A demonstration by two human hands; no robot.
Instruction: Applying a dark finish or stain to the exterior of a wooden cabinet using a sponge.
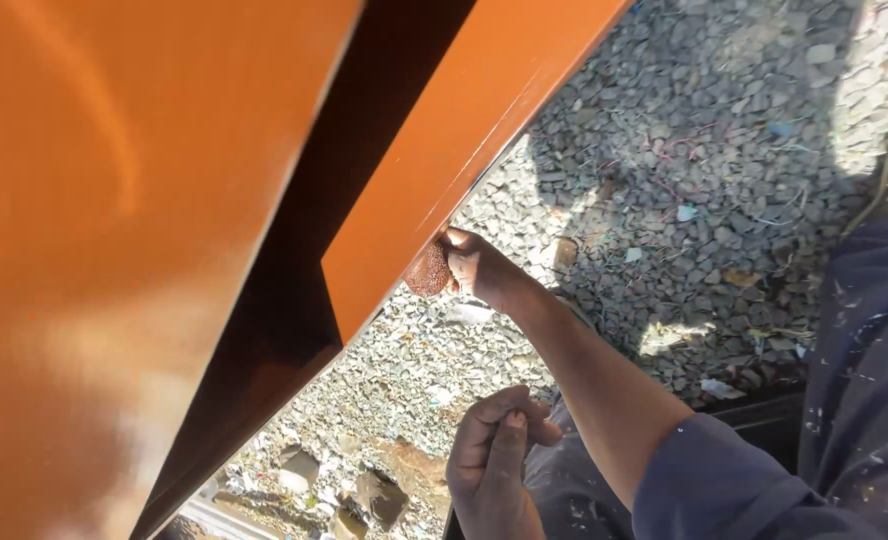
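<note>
My right hand [472, 265]: near the middle of the frame, at the end of my outstretched forearm, fingers clenched around a small rust-coloured sponge [428, 270].
Sponge: a rounded, rough-textured lump, pressed against the lower edge of the orange beam [444, 140]; only its left part shows beyond my fingers.
My left hand [494, 460]: low in the frame, just below centre, fingers curled loosely inward with the thumb up; I cannot tell whether anything is in it, and it touches neither beam nor sponge.
Orange beam: a glossy painted metal section running from the upper middle of the frame down to the centre, where it ends in a squared corner just left of the sponge.
Large orange panel [114, 250]: fills the left of the frame, close to the camera and blurred, with a dark shadowed gap between it and the beam.
My sleeve [734, 480]: dark blue cloth flecked with pale paint spots, in the lower right.
Ground [704, 130]: grey crushed stone across the upper right and centre, partly in shadow, with scraps of litter and thin threads scattered on it.
</note>
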